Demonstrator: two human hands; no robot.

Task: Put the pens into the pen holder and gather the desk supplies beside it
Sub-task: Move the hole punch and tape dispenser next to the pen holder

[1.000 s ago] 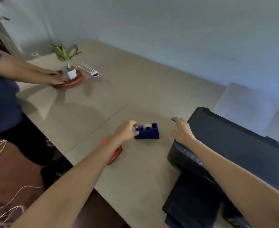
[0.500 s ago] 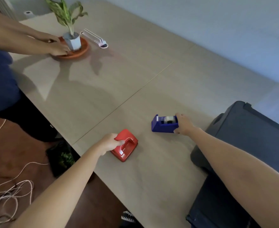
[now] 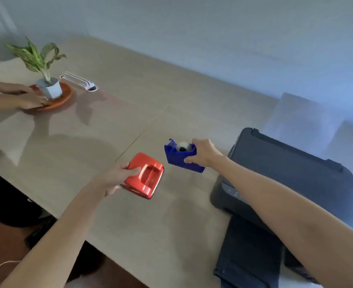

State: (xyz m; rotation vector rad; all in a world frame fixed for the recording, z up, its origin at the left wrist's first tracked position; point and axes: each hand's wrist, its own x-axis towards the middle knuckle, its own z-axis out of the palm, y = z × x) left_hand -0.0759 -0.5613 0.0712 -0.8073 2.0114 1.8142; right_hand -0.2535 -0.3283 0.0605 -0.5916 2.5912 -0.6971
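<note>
Left grip: the left hand [image 3: 113, 178] pinches the near-left edge of a glossy red plastic hole punch [image 3: 145, 175], thumb on top, fingers under it.
Red hole punch: tilted and seemingly lifted off the desk, just left of the blue tape dispenser, not touching it.
Right grip: the right hand [image 3: 202, 153] is pressed around the right end of a blue plastic tape dispenser [image 3: 182, 155], thumb on its near side, fingers over the top.
Blue tape dispenser: tilted, held above the beige wooden desk [image 3: 109, 125]; a white tape roll with a dark core sits in it.
Printer: a black box-shaped printer [image 3: 292, 177] stands just right of the tape dispenser, at the desk's near right edge.
Plant: a green leafy plant in a small grey pot [image 3: 48, 89] on a round terracotta saucer [image 3: 64, 96], far left of the tape dispenser.
Other person: two hands [image 3: 31, 99] rest at the saucer's left rim.
White object: a long white tray-like item [image 3: 79, 82] lies just beyond the saucer; too blurred to identify.
Writing: no readable brand or label; the picture is motion-blurred.
</note>
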